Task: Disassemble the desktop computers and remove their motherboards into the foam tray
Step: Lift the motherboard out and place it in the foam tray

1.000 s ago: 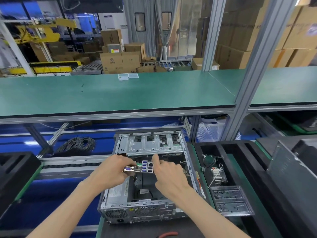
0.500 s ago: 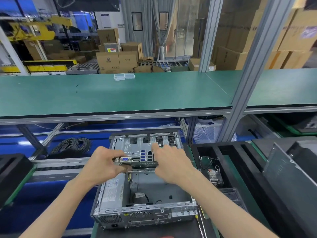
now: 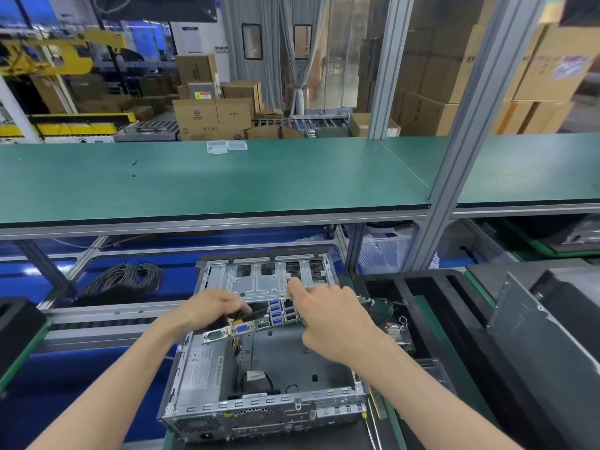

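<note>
An open grey desktop case [image 3: 259, 407] lies on the bench in front of me, its floor mostly bare. The motherboard [image 3: 272, 316], seen from its port edge with blue USB sockets and a blue VGA socket, hangs lifted above the case and tilted, left end lower. My left hand [image 3: 211, 308] grips its left end, fingers curled over the top. My right hand [image 3: 328, 315] holds the right end, index finger stretched along the top edge. A black foam tray [image 3: 431, 287] with compartments stands right of the case, holding small parts and wires.
A silver power supply [image 3: 198, 368] sits in the case's left side, with loose cables [image 3: 256, 378] on the floor. A green shelf [image 3: 227, 180] runs overhead. An aluminium post [image 3: 454, 164] rises at the right. Coiled black cable [image 3: 126, 277] lies at back left. Grey case panels [image 3: 532, 323] lean at far right.
Both hands have lifted the motherboard up out of the case and shifted it right. Its left end has now dipped, so it hangs tilted.
</note>
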Tool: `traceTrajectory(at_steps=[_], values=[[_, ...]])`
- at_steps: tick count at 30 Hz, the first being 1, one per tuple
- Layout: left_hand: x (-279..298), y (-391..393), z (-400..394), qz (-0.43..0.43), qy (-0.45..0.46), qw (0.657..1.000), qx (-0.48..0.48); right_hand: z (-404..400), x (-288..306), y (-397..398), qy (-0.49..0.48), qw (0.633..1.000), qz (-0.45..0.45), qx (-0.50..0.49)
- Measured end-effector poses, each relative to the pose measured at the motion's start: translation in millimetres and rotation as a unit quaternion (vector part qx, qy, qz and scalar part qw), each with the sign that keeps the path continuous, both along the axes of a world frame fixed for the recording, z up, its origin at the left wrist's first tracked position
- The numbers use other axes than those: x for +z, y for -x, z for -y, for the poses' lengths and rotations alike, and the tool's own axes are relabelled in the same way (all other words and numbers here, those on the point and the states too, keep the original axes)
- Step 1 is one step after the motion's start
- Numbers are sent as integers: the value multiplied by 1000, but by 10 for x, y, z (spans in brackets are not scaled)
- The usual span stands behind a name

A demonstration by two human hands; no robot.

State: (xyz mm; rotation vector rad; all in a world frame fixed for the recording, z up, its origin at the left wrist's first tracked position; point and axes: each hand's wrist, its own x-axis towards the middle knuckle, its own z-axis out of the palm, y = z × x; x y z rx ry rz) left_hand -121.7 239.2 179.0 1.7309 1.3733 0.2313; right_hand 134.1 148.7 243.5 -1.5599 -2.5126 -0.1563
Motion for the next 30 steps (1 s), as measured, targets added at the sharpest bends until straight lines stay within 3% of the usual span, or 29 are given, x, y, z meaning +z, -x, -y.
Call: traceTrajectory(at_steps=[3,8,12,17,21,24,30], values=[[-189,-114,-164,-111,65,991,-43,29,-37,-6,-1,1000,6,4],[-227,-244,-301,-119,25,993,0,36,-54,-20,20,1000,7,4],[-173,-352,-362,-167,-14,986,-26,25,-58,-27,27,1000,6,3],[-136,-424,-437,-146,-17,989,5,7,-67,-14,31,999,10,3],[-71,-346,-490,-114,-118,986,32,6,-87,-24,26,1000,9,3],[-72,-247,-501,-145,-203,968,31,4,-83,-36,26,1000,13,3],[-476,2,-382,-244,-193,950,-6,2,-98,-43,27,1000,1,5]])
